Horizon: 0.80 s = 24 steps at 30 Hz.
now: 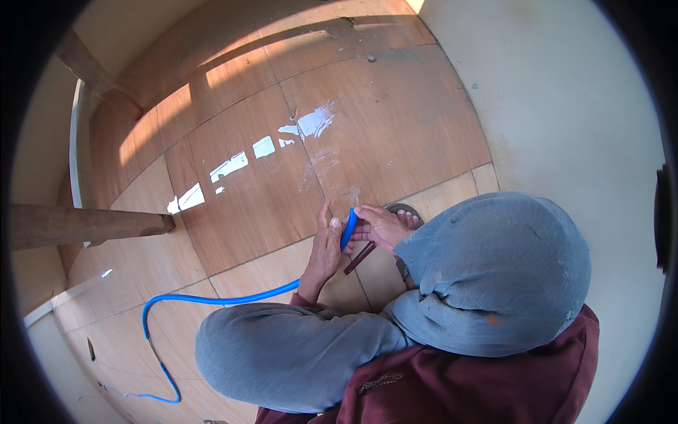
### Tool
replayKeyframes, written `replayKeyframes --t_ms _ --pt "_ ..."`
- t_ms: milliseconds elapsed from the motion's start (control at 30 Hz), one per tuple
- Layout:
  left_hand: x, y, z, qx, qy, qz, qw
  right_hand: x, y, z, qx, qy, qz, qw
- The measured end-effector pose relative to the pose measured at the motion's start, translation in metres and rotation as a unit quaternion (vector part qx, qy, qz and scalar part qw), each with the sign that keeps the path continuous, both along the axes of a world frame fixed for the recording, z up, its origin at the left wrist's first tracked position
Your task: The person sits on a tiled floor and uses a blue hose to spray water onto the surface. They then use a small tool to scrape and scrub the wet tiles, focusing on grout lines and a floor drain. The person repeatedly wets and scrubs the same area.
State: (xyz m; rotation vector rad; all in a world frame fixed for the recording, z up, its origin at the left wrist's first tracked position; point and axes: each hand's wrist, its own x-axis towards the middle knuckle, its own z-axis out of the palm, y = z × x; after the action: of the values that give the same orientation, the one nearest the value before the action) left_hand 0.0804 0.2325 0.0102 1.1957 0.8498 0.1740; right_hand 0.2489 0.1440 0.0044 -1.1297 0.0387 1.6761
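A blue hose (233,299) runs across the tiles from the left and bends up between my hands. Clear water (354,193) comes out at its end. My left hand (326,247) holds the hose from the left side, thumb against it and one finger stretched forward. My right hand (381,226) grips the hose close to its end, with the thumb at the tip. Just below the right hand is a dark red, stick-like piece (360,258); whether it touches the hand I cannot tell.
Wet brown floor tiles (240,205) with bright reflections spread ahead. A wooden post (92,225) juts in at the left, another (95,71) behind it. A pale wall (565,106) rises on the right. My bent knees (494,268) frame the hands; a sandalled foot (404,210) shows beside them.
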Motion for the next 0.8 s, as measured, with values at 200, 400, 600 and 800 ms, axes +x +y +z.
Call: replayKeyframes --t_ms 200,400,600,800 --pt "-0.060 0.029 0.030 0.298 0.151 -0.297 0.894 0.092 -0.021 0.021 0.037 -0.014 -0.303 0.952" --pt "-0.176 0.060 0.052 0.128 0.457 -0.380 0.794 0.175 -0.158 -0.014 -0.130 -0.053 -0.426 0.894" --pt "-0.199 0.148 0.159 0.260 0.442 -0.142 0.847 0.153 -0.168 0.002 -0.212 -0.118 -0.408 0.880" --pt "-0.120 0.173 0.291 0.425 0.388 -0.047 0.817 0.157 -0.146 0.022 -0.264 -0.121 -0.357 0.888"
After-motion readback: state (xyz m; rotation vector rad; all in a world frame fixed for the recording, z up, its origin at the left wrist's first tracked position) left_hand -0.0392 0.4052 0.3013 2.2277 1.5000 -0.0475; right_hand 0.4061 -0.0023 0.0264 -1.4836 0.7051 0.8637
